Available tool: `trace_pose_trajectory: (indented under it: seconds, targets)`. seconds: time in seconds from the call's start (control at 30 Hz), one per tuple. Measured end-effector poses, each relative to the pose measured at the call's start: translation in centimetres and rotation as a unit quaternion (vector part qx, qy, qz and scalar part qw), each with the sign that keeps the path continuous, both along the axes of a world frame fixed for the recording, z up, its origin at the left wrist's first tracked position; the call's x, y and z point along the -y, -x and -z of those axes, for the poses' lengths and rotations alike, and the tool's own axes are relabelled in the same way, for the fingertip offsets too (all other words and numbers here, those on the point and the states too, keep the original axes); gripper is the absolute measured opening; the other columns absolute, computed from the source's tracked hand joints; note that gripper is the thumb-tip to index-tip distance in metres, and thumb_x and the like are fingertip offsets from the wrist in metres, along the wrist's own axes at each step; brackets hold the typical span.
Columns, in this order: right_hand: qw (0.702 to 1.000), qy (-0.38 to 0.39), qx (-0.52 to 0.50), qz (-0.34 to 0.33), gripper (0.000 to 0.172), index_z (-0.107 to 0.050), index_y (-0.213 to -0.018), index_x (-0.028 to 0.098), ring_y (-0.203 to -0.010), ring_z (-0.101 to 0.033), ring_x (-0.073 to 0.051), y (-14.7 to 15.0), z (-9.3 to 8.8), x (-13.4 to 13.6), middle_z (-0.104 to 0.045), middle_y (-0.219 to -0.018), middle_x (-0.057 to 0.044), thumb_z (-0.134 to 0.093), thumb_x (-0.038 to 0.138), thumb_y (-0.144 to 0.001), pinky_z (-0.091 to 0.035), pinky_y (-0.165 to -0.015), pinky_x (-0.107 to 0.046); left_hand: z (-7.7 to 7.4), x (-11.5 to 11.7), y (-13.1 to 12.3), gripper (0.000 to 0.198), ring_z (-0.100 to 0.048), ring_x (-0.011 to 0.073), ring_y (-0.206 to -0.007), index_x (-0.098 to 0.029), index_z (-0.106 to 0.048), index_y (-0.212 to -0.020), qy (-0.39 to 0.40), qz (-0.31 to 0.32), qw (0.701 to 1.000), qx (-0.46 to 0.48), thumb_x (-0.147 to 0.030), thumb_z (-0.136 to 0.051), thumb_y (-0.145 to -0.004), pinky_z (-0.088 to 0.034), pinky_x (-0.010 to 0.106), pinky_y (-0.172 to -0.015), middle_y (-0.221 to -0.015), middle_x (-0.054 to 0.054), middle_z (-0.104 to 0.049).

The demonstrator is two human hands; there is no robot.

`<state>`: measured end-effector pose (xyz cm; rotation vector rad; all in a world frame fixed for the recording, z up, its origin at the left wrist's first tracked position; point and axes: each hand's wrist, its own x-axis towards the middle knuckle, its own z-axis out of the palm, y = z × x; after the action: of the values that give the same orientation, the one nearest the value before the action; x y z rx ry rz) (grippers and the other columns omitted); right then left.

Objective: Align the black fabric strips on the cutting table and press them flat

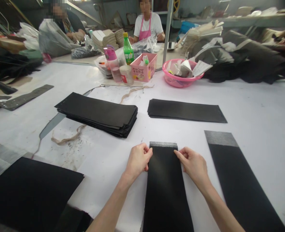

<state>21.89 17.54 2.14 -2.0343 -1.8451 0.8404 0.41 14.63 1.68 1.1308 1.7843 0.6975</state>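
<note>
A long black strip of sheet material (165, 187) lies lengthwise in front of me, with a narrow grey band across its far end. My left hand (139, 158) pinches its left edge near that end, fingers closed. On the opposite edge, my right hand (193, 162) grips the strip between thumb and fingers. To the right lies another black strip (241, 174) with a wider grey end band. Beyond my hands are a thick stack of black strips (96, 111) on the left and a thinner stack (186, 110) on the right.
Black sheets (33, 193) lie at the near left of the white table (103, 167). Farther back stand a pink basket (181, 82), a pink box (143, 69), a green bottle (128, 50) and a pink-lidded bottle (113, 64). Two people sit across the table.
</note>
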Motion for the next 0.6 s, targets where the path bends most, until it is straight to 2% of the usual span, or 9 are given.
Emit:
trace_pose_trajectory:
  seconds: [0.6]
  targets:
    - [1.000,0.024,-0.005,0.005,0.031,-0.059,-0.067,0.024,-0.047,-0.060,-0.014,0.17,-0.34,-0.37,-0.056,-0.044,0.009,-0.058,0.044,-0.091,-0.035,-0.054,-0.026,-0.38,0.00,-0.16,0.028,-0.050,0.0109,-0.027,-0.020,-0.049,-0.064,-0.014,0.004,0.999,-0.034,-0.034,-0.053,-0.088,-0.032,0.014,-0.029,-0.034,-0.008,-0.049]
